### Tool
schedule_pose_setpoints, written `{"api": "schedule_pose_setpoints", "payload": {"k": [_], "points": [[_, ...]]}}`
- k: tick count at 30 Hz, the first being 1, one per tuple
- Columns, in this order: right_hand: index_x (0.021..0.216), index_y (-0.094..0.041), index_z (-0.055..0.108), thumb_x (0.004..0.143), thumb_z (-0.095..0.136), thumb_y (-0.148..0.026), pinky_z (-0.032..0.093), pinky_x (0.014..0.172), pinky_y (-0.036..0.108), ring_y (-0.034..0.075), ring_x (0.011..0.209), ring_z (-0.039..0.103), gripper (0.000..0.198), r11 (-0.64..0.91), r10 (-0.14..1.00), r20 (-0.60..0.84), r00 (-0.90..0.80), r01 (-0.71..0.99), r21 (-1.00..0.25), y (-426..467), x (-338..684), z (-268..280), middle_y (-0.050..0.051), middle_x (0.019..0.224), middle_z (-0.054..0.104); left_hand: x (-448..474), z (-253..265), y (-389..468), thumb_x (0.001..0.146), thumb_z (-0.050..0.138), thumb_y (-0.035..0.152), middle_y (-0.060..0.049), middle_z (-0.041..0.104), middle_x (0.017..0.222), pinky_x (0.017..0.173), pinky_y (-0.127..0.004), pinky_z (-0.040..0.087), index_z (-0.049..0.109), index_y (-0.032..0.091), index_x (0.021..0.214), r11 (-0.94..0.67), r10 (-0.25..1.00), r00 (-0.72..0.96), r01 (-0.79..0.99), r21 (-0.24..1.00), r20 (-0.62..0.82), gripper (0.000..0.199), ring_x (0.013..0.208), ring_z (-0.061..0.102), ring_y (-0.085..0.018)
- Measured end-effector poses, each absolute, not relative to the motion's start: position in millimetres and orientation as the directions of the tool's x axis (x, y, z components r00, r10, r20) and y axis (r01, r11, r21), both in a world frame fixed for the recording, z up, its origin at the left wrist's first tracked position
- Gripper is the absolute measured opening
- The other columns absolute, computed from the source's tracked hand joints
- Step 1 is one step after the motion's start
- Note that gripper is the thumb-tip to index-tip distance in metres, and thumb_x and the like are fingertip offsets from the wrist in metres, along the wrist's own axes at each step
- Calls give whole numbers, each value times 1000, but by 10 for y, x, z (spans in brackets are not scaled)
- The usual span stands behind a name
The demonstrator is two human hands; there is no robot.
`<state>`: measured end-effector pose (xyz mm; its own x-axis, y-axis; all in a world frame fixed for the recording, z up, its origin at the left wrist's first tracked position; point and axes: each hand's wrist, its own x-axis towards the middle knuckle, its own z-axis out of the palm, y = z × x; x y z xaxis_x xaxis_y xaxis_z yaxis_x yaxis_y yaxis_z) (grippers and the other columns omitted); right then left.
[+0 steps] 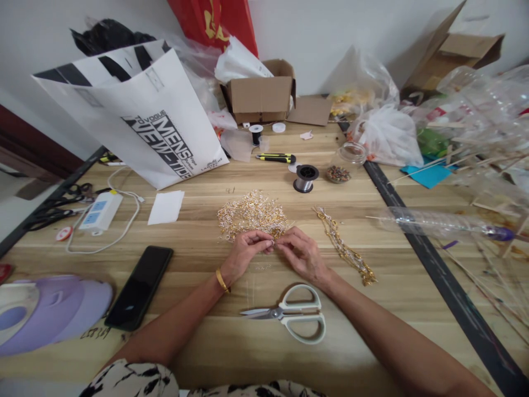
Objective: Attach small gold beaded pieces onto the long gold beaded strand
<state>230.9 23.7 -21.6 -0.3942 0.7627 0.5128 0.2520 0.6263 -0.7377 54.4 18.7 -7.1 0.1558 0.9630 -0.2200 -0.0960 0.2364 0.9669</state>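
L hand (243, 255) & R hand (301, 255) pinch gold bead pile (252, 215); scissors (289, 317) nr.

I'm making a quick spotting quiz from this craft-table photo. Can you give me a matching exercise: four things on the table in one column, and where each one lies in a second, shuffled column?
Things:
1. scissors
2. black phone
3. wire spool
4. pile of gold pieces

Places:
A. beyond the fingertips of both hands
B. near edge, between the forearms
C. far side, beside the glass jar
D. left of the left hand, screen up

Pairs: 1-B, 2-D, 3-C, 4-A
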Motion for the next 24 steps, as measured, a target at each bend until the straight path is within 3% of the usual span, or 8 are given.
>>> {"api": "schedule_pose_setpoints", "payload": {"k": [24], "points": [[93, -18, 61, 87, 53, -16, 48, 63, 28, 16, 75, 55, 10, 646, 751, 542, -377, 250, -721, 217, 2315, -196, 7, 83, 58, 503, -128, 207, 69, 71, 21, 0, 66, 65, 64, -23, 47, 66, 13, 77, 221, 961, 202, -162, 962, -187, 12, 62, 60, -11]]}}
